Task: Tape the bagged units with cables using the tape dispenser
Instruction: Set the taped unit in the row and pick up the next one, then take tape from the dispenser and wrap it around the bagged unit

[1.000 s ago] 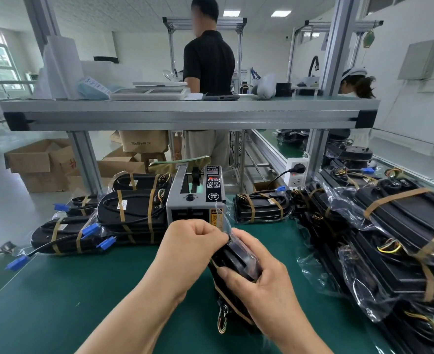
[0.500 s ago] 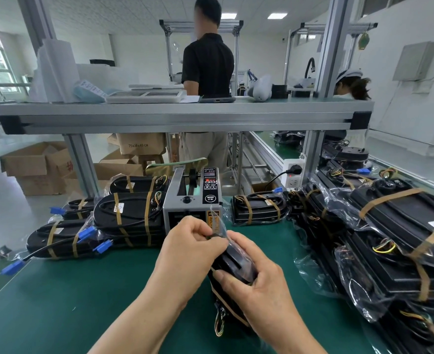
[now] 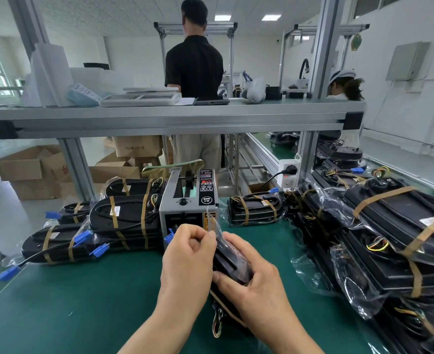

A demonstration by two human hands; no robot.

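Hardly anything has shifted — right hand (image 3: 257,287) clamps the bagged unit (image 3: 232,264) on edge before the tape dispenser (image 3: 185,203), left hand (image 3: 185,261) pinches its top flap — likely steadying it for taping.

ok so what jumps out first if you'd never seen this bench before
Low in the middle, the left hand and right hand hold a black bagged unit between them, the left one pinching the plastic at its top. Just behind stands the grey tape dispenser on the green table. A stack of taped units lies to its left, and a bigger glossy heap fills the right edge.
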